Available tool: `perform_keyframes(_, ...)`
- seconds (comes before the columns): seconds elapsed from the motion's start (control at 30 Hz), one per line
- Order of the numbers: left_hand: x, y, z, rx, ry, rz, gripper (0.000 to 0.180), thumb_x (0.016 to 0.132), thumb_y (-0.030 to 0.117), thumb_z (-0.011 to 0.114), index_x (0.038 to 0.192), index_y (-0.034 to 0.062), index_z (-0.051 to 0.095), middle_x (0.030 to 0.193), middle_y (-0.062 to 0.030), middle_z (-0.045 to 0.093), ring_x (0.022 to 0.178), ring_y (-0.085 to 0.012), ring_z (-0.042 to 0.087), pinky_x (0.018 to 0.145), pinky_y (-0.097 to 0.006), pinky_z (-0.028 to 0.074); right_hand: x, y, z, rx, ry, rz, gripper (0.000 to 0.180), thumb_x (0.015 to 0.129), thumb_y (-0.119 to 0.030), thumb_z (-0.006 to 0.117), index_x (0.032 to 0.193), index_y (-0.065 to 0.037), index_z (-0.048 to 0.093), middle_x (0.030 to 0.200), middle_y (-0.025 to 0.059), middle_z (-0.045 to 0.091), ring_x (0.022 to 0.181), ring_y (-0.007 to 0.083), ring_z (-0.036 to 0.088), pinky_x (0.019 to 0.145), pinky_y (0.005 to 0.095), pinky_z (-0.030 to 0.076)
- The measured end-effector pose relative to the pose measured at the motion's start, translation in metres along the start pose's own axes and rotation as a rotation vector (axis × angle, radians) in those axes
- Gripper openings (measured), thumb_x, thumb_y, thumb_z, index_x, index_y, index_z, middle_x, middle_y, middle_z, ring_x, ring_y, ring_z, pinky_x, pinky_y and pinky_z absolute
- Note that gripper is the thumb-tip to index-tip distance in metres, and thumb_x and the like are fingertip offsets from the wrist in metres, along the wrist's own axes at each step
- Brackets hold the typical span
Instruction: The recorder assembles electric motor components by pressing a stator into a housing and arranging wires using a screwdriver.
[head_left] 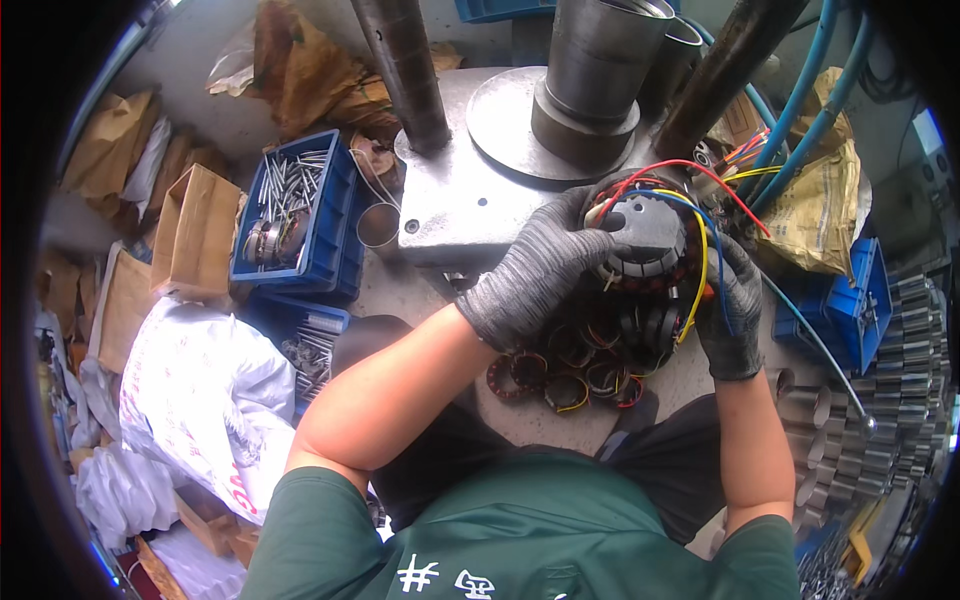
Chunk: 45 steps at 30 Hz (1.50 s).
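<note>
Both hands wear grey knit gloves and hold up a motor stator (648,240) in front of the press. It is round, with a grey slotted metal face and dark windings around the edge. Red, yellow and blue lead wires (700,240) loop over it. My left hand (545,262) grips its left side, thumb on the face, fingers partly hidden behind. On the opposite side my right hand (735,310) is closed at the rim and the hanging wires; its fingertips are partly hidden. Several wound stators (565,385) lie on the floor below.
Ahead stands a metal press base (455,190) with a steel cylinder (600,70) between two dark posts. Blue crates (345,215) of metal rods stand left, beside a white sack (205,385). Right are stacked metal rings (905,350), a blue bin (855,310) and a thin rod with a ball end (835,365).
</note>
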<state>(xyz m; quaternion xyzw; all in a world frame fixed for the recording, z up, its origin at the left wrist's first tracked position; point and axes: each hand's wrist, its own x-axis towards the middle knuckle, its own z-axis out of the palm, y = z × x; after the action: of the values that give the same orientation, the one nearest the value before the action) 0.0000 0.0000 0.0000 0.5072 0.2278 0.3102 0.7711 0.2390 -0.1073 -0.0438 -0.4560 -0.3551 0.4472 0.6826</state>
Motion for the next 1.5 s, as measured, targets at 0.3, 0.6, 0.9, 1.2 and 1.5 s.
perform_keyframes(0.3,0.009,-0.004,-0.002,-0.381,0.043,-0.226,0.062,0.094,0.024,0.067,0.148,0.0018,0.046,0.122,-0.014,0.068,0.107,-0.0175,0.068,0.082,-0.031,0.06,-0.001,-0.014,0.021,-0.152,-0.09,-0.13,0.045,0.09,-0.013,0.073,0.13,0.007,0.064,0.119,0.0131,0.072,0.108,0.0199,0.068,0.099,0.0316,0.051)
perform_keyframes(0.6,0.008,-0.008,-0.009,0.355,-0.01,0.075,0.066,0.088,0.014,0.079,0.143,0.0001,0.045,0.115,-0.0146,0.072,0.092,-0.0176,0.072,0.069,-0.03,0.061,0.002,-0.009,0.015,-0.006,-0.044,0.0,0.039,0.09,-0.009,0.069,0.127,0.005,0.067,0.115,0.0113,0.072,0.103,0.0177,0.068,0.094,0.0306,0.053)
perform_keyframes(0.9,0.007,-0.008,-0.003,-0.389,0.013,-0.093,0.065,0.094,0.032,0.074,0.143,-0.001,0.048,0.132,-0.0174,0.063,0.118,-0.0218,0.063,0.092,-0.032,0.056,-0.003,-0.007,0.018,-0.125,-0.063,-0.096,0.037,0.09,-0.008,0.069,0.125,0.004,0.067,0.113,0.0097,0.072,0.101,0.0149,0.067,0.094,0.0287,0.052)
perform_keyframes(1.2,0.017,-0.029,-0.01,-0.152,0.122,-0.003,0.053,0.093,0.027,0.073,0.135,-0.0003,0.056,0.119,-0.0116,0.067,0.107,-0.0189,0.068,0.093,-0.034,0.056,-0.002,-0.009,0.02,-0.093,-0.103,-0.177,0.04,0.089,-0.001,0.065,0.128,0.004,0.065,0.116,0.0094,0.071,0.102,0.0146,0.066,0.093,0.0298,0.053)
perform_keyframes(1.5,0.014,-0.014,-0.015,-0.822,-0.04,-0.369,0.055,0.098,0.036,0.054,0.141,0.0021,0.05,0.13,-0.02,0.064,0.111,-0.0337,0.069,0.083,-0.042,0.064,0.058,0.022,-0.007,-0.907,-0.062,-0.288,0.047,0.086,0.004,0.054,0.132,-0.005,0.062,0.121,0.0131,0.072,0.097,0.0209,0.068,0.083,0.0335,0.054)
